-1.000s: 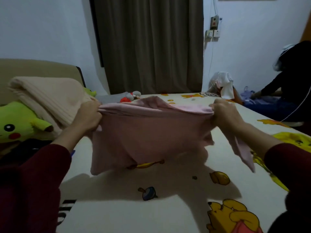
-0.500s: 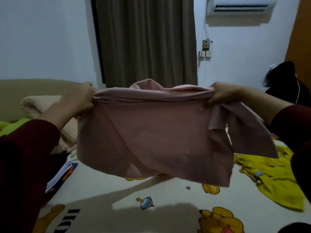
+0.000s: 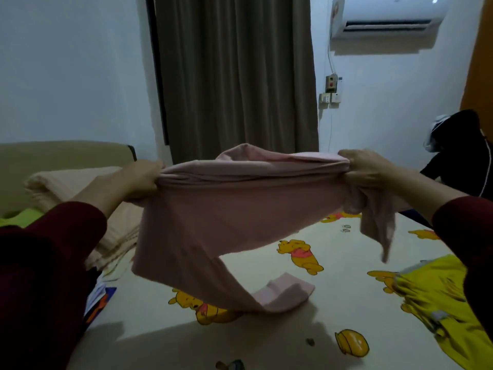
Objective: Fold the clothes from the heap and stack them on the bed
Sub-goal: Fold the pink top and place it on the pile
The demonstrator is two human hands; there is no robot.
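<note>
The bed (image 3: 333, 303), covered by a cream sheet printed with yellow cartoon bears, is seen filling the lower half of the view from 3 to 8 o'clock. A brown curtain (image 3: 234, 76) is hung at 12 o'clock, and an air conditioner (image 3: 389, 17) is mounted on the wall at 1 o'clock. The pink garment (image 3: 226, 222) is held raised at the centre, above the sheet; its upper edge is stretched level between both hands, while one long end is draped down at 6 o'clock and is laid on the bed. A folded beige blanket (image 3: 66, 188) is seen at 9 o'clock, beside the headboard. A yellow garment (image 3: 440, 303) is spread on the bed at 4 o'clock. The left hand (image 3: 141, 180) is closed around the gathered left end of the upper edge, fingers curled into the cloth. The right hand (image 3: 365, 169) is likewise clenched on the bunched right end, from which a loose piece is left hanging at 3 o'clock.
</note>
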